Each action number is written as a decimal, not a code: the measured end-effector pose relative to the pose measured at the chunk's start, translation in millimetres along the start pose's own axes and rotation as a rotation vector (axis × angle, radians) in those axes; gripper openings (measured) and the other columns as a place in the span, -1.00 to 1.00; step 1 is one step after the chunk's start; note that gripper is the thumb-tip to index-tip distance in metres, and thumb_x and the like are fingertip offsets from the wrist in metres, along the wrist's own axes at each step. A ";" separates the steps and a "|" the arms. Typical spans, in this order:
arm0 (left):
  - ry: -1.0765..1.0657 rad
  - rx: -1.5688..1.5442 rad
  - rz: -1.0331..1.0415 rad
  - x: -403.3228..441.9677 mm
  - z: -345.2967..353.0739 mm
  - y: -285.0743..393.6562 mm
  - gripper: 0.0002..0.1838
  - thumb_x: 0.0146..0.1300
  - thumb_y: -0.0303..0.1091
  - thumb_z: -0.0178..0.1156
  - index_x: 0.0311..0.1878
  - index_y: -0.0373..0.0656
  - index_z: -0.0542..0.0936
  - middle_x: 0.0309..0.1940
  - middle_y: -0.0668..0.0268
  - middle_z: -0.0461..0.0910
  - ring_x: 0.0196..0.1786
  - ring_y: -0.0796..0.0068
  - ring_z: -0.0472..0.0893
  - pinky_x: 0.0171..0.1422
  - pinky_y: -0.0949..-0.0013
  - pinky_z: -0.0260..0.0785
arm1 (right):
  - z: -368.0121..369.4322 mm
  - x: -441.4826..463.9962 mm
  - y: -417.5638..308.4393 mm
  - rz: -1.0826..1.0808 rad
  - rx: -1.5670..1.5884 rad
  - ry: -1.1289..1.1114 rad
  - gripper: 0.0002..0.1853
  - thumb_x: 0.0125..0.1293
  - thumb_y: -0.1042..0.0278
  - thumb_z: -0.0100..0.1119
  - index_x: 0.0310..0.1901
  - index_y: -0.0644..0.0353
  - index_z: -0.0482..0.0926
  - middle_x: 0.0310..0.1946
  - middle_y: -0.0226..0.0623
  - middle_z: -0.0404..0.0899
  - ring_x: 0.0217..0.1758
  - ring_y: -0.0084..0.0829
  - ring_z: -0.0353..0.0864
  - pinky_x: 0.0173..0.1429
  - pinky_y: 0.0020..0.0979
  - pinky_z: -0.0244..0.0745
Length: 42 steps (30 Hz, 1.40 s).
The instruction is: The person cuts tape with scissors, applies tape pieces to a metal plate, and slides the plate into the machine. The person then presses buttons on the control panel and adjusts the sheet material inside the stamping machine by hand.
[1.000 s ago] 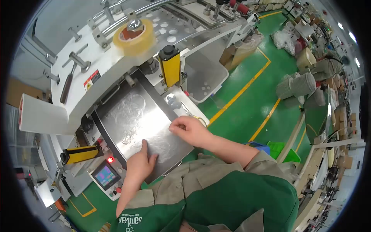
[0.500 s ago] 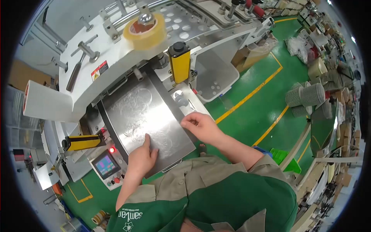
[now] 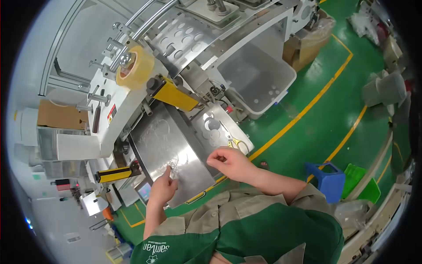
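A shiny metal plate [image 3: 189, 152] juts out of a white machine below me. Thin, clear, ring-shaped pieces [image 3: 163, 127] are scattered over its surface. The stretched index finger of my left hand [image 3: 162, 189] points at one of the clear rings near the plate's middle and seems to touch it; the thumb stands apart. At the plate's right edge, my right hand [image 3: 231, 163] has thumb and fingertips curled together in a pinch. Whatever lies between those fingertips, if anything, is too small to see.
Yellow-handled scissors [image 3: 237, 143] and round discs [image 3: 212, 123] lie on a white side tray. Yellow sensor bars [image 3: 176, 94] flank the plate. A grey bin [image 3: 259, 75], a cardboard box [image 3: 307, 44] and a blue stool [image 3: 324, 180] stand on the green floor. A tape roll [image 3: 135, 68] sits above.
My view has turned and shifted, bringing the scissors and more of the bin into sight. Both hands stay by the plate, the left still pointing and the right still pinched.
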<state>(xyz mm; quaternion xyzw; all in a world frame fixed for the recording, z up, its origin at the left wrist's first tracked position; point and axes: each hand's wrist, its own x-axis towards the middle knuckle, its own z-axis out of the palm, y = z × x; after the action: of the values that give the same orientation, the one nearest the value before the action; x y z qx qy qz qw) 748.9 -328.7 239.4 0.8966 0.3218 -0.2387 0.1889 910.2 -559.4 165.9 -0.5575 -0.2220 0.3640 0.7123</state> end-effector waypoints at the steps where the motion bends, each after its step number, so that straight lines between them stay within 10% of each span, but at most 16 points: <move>1: -0.006 -0.022 -0.011 -0.3 -1.3 5.2 -0.30 0.27 -0.29 0.13 0.46 -0.36 0.25 -0.41 0.08 0.71 -0.29 0.12 0.71 -0.12 0.18 0.51 | -8.5 -3.6 0.9 -0.013 -0.001 0.008 -0.80 0.38 0.34 0.26 -0.17 0.33 0.63 -0.34 -0.36 0.63 -0.30 -0.59 0.57 -0.15 -0.50 0.52; 13: 0.017 -0.140 -0.181 3.4 5.8 17.9 -0.28 0.29 -0.31 0.14 0.49 -0.35 0.22 -0.47 0.19 0.69 -0.48 0.47 0.62 -0.27 0.39 0.46 | -73.4 -30.9 19.7 0.083 0.050 0.039 -0.79 0.40 0.31 0.26 -0.18 0.32 0.64 -0.39 -0.43 0.59 -0.36 -0.65 0.49 -0.23 -0.52 0.46; 24: 0.044 -0.119 -0.192 1.2 0.8 27.7 -0.37 0.31 -0.32 0.08 0.44 -0.29 0.33 -0.44 0.12 0.69 -0.36 0.34 0.68 -0.15 0.29 0.50 | -81.8 -54.1 25.5 0.094 0.118 0.101 -0.85 0.36 0.41 0.30 -0.16 0.32 0.64 -0.31 -0.39 0.66 -0.27 -0.64 0.58 -0.16 -0.55 0.50; 42: 0.930 -0.825 -0.102 -65.4 61.7 -123.8 -0.47 0.35 -0.33 0.28 0.35 -0.25 0.45 -0.43 0.39 0.61 -0.41 0.72 0.50 -0.24 0.56 0.39 | -36.8 -78.0 -5.8 0.168 -0.257 0.176 -0.83 0.41 0.35 0.27 -0.13 0.29 0.64 -0.32 -0.51 0.61 -0.28 -0.69 0.51 -0.12 -0.60 0.43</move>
<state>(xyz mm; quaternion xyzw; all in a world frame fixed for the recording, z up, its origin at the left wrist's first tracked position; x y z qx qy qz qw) 603.0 -301.6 202.2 0.7433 0.4783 0.3122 0.3482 888.7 -643.2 168.1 -0.6905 -0.1560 0.3406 0.6188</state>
